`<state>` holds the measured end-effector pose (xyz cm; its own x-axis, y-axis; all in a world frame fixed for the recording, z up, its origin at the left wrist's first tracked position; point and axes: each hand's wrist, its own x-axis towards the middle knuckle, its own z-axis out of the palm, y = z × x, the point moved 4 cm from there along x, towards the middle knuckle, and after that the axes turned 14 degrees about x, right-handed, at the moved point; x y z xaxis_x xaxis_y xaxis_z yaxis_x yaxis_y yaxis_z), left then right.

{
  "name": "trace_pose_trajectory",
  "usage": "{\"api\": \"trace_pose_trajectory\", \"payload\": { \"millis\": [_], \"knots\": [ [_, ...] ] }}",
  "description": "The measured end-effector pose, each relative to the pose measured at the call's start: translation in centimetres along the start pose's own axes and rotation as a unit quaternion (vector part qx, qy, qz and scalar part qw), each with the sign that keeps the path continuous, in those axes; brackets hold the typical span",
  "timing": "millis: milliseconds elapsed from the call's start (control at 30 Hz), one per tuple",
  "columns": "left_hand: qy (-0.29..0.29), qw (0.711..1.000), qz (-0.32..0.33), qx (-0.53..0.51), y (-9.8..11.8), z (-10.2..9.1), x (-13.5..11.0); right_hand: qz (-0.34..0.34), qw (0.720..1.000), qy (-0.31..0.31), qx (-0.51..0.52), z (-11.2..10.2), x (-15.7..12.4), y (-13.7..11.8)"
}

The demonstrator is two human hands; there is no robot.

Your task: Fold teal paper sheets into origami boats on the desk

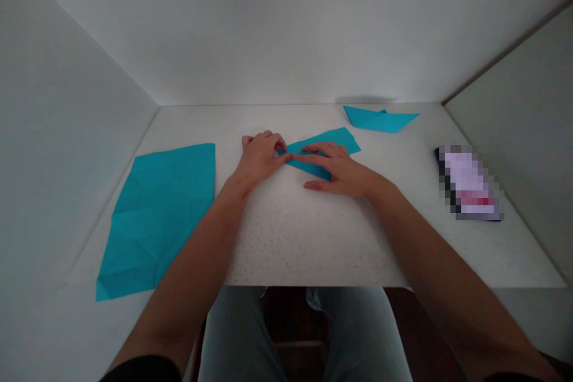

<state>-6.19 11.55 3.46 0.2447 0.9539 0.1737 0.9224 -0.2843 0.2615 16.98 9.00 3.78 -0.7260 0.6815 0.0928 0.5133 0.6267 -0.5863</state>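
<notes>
A folded piece of blue paper [338, 137] lies on the white table in front of me, its narrow end pointing left. My left hand [264, 152] pinches that narrow left tip between thumb and curled fingers. Over the middle of the folded paper rests my right hand [338, 167], its fingers spread and the index finger reaching to the left tip, close to my left thumb. Part of the paper is hidden beneath the right hand.
A creased blue sheet [165, 209] lies flat at the left, partly over the table's front edge. A folded blue paper boat [380, 120] stands near the back wall. At the right lies a phone [470, 182] with a blurred screen. Walls enclose the table [295, 239] on three sides.
</notes>
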Motion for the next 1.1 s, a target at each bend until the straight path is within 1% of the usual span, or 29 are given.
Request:
{"api": "trace_pose_trajectory", "payload": {
  "millis": [67, 133, 233, 400, 533, 600, 700, 767, 933, 1100],
  "knots": [
    [0.003, 1.0, 0.002, -0.004, -0.1, -0.2, 0.0, 0.044, 0.998, 0.047, -0.021, -0.7, -0.3, 1.3],
    [0.004, 1.0, 0.015, -0.009, 0.1, -0.4, 0.0, 0.087, 0.992, 0.078, -0.046, -1.2, -0.7, 2.7],
    [0.002, 0.999, 0.032, -0.013, 0.6, -0.8, 0.0, 0.117, 0.987, 0.083, -0.067, -1.1, -1.0, 3.8],
    [-0.002, 0.999, 0.009, -0.043, 0.4, -1.7, 0.0, 0.145, 0.981, 0.094, -0.083, -0.8, -0.8, 3.4],
    [0.001, 0.998, -0.009, -0.063, -0.8, -2.3, 0.0, 0.133, 0.983, 0.099, -0.081, -1.2, -0.8, 3.0],
    [0.019, 0.998, -0.043, -0.052, -1.8, -2.3, 0.0, 0.126, 0.984, 0.097, -0.076, -1.3, -0.8, 3.0],
    [0.061, 0.992, -0.104, -0.028, -3.3, -1.9, 0.0, 0.108, 0.987, 0.096, -0.063, -1.3, -0.7, 2.8],
    [0.078, 0.989, -0.123, -0.014, -3.8, -1.6, 0.0, 0.094, 0.99, 0.097, -0.05, -1.3, -0.7, 2.6],
    [0.05, 0.989, -0.139, -0.002, -3.8, -0.8, 0.2, 0.076, 0.994, 0.077, -0.028, -1.1, -0.5, 2.3],
    [0.072, 0.99, -0.124, -0.013, -3.1, -0.9, 0.2, 0.051, 0.996, 0.066, -0.017, -1.6, -0.5, 1.7]
  ]
}}
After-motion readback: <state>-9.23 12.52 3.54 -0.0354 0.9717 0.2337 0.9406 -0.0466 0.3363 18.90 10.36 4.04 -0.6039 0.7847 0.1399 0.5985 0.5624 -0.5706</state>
